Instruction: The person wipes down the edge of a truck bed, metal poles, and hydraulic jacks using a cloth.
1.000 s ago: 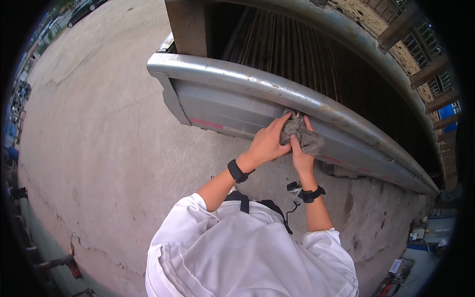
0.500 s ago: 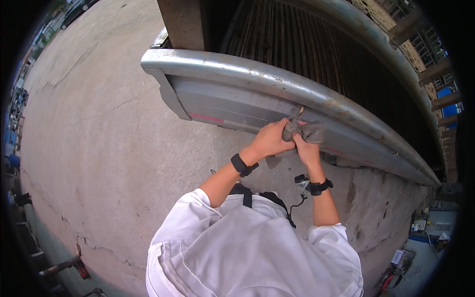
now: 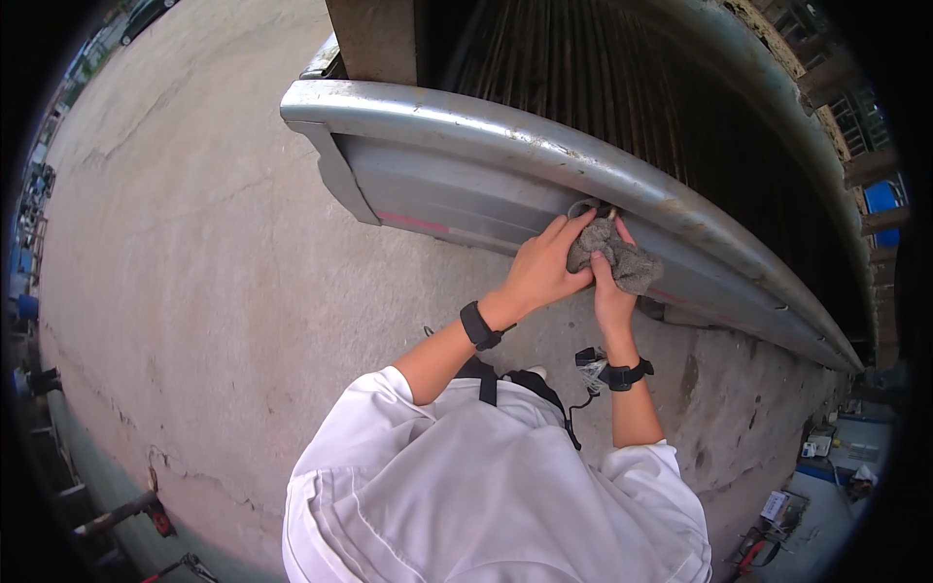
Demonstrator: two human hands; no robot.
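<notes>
— Where's the cloth right now?

— The grey rag (image 3: 614,255) is bunched in both my hands, pressed against the underside of the metal rail (image 3: 505,146), right by a small hook (image 3: 610,210) on it. My left hand (image 3: 540,274) closes its grip on the rag's near side, fingers reaching up to the rail; my right hand (image 3: 610,294) pinches it from below.

— How far along is the wiping?

— I'd judge midway: the rail just above the grip looks scuffed and rusty, and the long stretch to the right of my hands seems untouched. The grey panel (image 3: 437,199) under the rail carries a red stripe.

— Anything changed?

— Half a second ago the rag sat lower, off the rail; it's now back up against the hook.
</notes>
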